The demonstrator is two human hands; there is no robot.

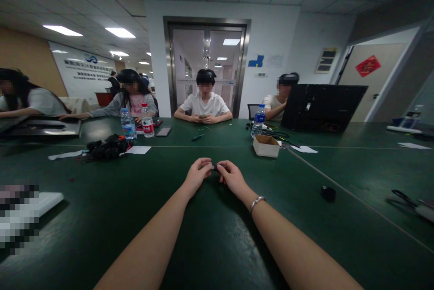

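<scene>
A small dark object (214,168) sits between the fingertips of my two hands, a little above the green table (210,231). It is too small to name. My left hand (198,176) pinches its left end, where a lighter tip shows. At its right end, the thumb and fingers of my right hand (232,177) are closed on it. A silver bracelet (257,204) circles my right wrist.
Beyond my hands are a screwdriver (198,137), an open box (266,146) and a blue-labelled bottle (258,120). Black cables (108,146) and two bottles lie left. A black case (323,107) stands right, a black object (328,193) nearer. Several people sit around.
</scene>
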